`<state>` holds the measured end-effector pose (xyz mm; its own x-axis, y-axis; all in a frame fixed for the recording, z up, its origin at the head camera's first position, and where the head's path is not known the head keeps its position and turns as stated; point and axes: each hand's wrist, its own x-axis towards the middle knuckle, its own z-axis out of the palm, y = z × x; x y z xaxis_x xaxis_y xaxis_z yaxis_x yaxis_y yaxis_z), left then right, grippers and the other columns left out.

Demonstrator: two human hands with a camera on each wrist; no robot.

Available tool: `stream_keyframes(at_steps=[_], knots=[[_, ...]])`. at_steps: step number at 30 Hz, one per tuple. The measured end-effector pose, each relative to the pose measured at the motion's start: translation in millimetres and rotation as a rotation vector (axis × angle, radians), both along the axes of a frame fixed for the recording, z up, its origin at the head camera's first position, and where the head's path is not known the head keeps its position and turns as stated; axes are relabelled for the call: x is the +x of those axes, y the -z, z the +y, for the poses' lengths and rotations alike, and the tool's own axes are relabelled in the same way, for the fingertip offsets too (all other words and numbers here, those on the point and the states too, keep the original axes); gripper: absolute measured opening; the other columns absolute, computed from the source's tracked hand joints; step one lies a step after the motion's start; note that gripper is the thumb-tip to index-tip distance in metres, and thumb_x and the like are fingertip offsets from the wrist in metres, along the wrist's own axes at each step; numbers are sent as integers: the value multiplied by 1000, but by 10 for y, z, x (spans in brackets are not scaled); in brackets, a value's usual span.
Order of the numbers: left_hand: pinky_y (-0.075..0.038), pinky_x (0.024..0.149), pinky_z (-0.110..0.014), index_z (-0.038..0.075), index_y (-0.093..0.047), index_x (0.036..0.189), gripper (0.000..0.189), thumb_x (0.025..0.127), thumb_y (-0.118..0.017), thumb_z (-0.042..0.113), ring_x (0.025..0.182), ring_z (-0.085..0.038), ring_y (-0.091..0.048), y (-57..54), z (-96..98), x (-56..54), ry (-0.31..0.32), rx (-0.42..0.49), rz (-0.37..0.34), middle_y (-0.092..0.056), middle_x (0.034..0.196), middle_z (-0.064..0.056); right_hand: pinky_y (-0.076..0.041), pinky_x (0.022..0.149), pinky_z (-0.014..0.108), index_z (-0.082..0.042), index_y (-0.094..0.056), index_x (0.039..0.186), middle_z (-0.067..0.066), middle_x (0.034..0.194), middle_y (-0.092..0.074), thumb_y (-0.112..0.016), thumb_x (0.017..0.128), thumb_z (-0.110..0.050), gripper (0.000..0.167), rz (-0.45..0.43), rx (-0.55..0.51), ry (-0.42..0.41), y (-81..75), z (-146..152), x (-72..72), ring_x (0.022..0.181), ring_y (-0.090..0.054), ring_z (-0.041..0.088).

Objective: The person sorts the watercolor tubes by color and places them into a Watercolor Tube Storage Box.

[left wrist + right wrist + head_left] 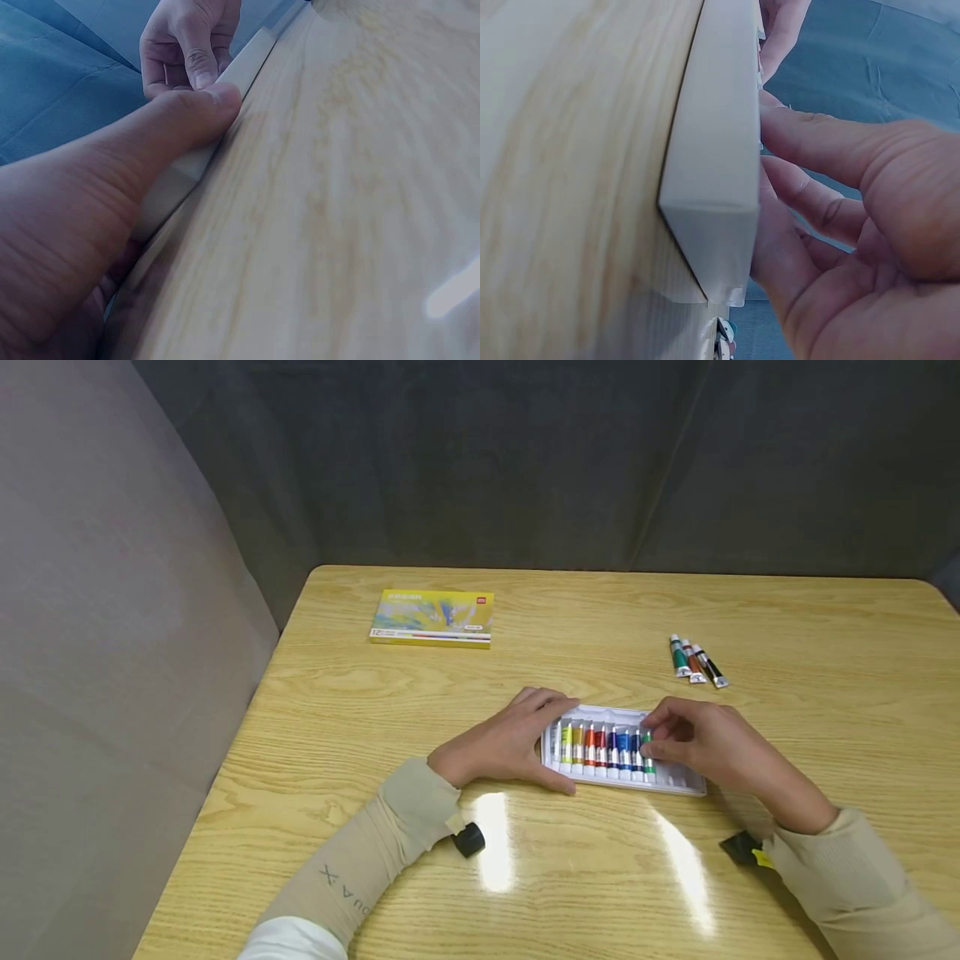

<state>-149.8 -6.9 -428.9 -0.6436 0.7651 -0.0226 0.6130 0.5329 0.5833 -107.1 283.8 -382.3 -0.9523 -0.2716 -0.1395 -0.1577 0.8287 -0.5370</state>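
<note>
I have the left hand [517, 739] spread over the left end of the white tray [615, 713], its thumb along the near edge and its fingers at the far edge, so I read it as gripping the tray between them. In the left wrist view I see that thumb pressed to the tray's side wall, low over the table [337, 718]. The right hand [708, 739] reaches in over the tray's right part; its thumb and index finger pinch the upper end of the green tube [649, 766], the last on the right in the row of tubes [601, 748]. In my right wrist view its fingers bend over the tray's edge, but the tray hides their tips. The row lies side by side inside the tray, running from white and yellow through orange, red and purple to blues and green. Just beyond the tray's right end I see three loose tubes [693, 662] bunched on the table: green, reddish-brown and black. Well apart, toward the far left of the table, a yellow box [432, 619] lies flat. Behind the table hangs a dark curtain [487, 460].
</note>
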Motion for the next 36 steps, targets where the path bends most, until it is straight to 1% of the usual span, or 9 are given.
stream_keyframes(at_steps=[7, 17, 25, 36], knots=[[-40, 123, -39, 20, -28, 165, 115, 75, -82, 68, 150, -15, -31, -7, -5, 4, 0, 1, -4, -34, 164, 1, -50, 65, 21, -11, -72, 104, 2, 89, -70, -82, 89, -20, 20, -9, 2, 2, -1, -2, -3, 76, -59, 8], [-40, 123, -36, 20, -28, 164, 115, 75, -82, 69, 149, -15, -32, -15, 0, -3, 7, -3, 1, -35, 164, 1, -49, 64, 21, -11, -72, 104, 2, 89, -70, -81, 90, -19, 19, -15, -1, 8, -4, -5, 2, 76, -59, 9], [-41, 122, -37, 19, -29, 164, 114, 75, -83, 67, 149, -15, -32, 4, -2, 0, 5, 12, -6, -35, 163, 1, -50, 64, 21, -11, -72, 103, 2, 89, -70, -81, 90, -19, 18, -12, -16, 3, 10, -2, 5, 76, -59, 7], [-40, 123, -38, 21, -28, 164, 115, 75, -81, 69, 150, -15, -31, 18, -2, -7, 1, 12, -8, -34, 164, 2, -49, 65, 21, -11, -72, 105, 2, 90, -70, -82, 90, -19, 20, -15, -1, 7, 10, -4, 0, 77, -59, 9]])
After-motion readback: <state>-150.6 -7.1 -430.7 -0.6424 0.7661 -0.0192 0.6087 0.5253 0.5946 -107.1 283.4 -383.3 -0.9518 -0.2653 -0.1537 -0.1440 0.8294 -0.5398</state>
